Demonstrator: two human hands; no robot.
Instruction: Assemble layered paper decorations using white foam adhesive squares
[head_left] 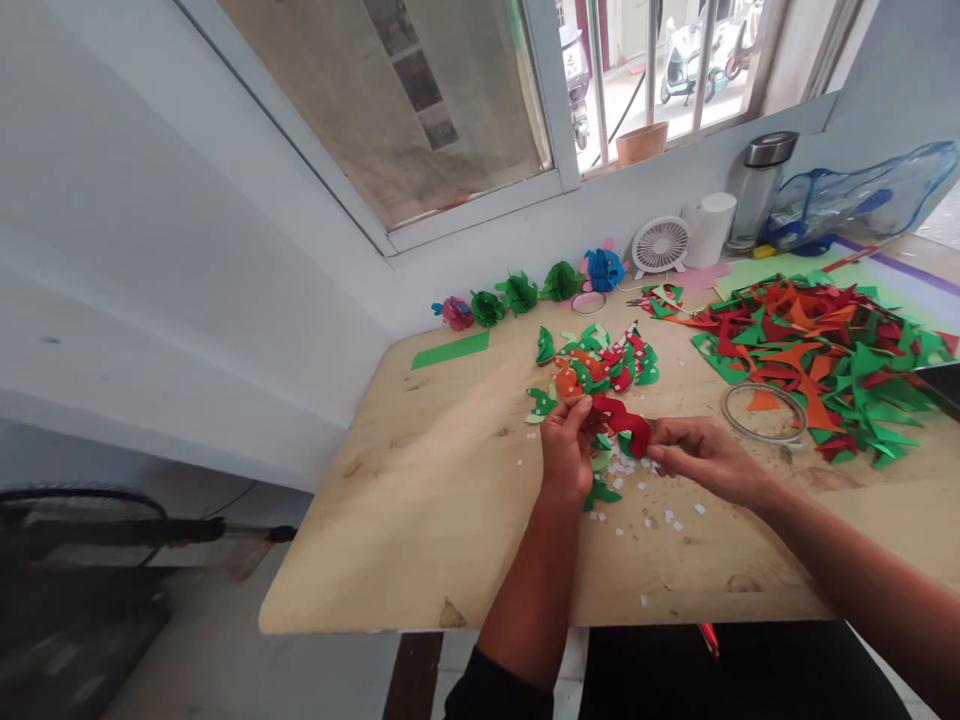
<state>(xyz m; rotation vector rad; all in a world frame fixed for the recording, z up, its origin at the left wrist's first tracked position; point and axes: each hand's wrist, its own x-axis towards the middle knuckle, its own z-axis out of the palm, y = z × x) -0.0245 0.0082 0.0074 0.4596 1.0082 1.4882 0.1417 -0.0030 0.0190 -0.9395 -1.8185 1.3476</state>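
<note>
Between my two hands a red paper cutout (624, 420) with a wavy edge is held up over the table. My left hand (570, 440) pinches its left end between thumb and fingers. At its right end my right hand (694, 452) is closed, thumb against fingers, on the paper's edge. Just beyond lies a cluster of folded green, orange and red paper cutouts (592, 368) dotted with small white squares. More green cutouts (602, 492) lie partly hidden below the hands. Small white paper bits (669, 518) are scattered nearby on the wood.
A big heap of red, orange and green paper scraps (806, 345) covers the table's right side, with a tape roll (765, 412) at its edge. Along the wall stand green paper balls (519, 292), a small fan (661, 245) and a glass bottle (759, 195). A green strip (450, 350) lies left.
</note>
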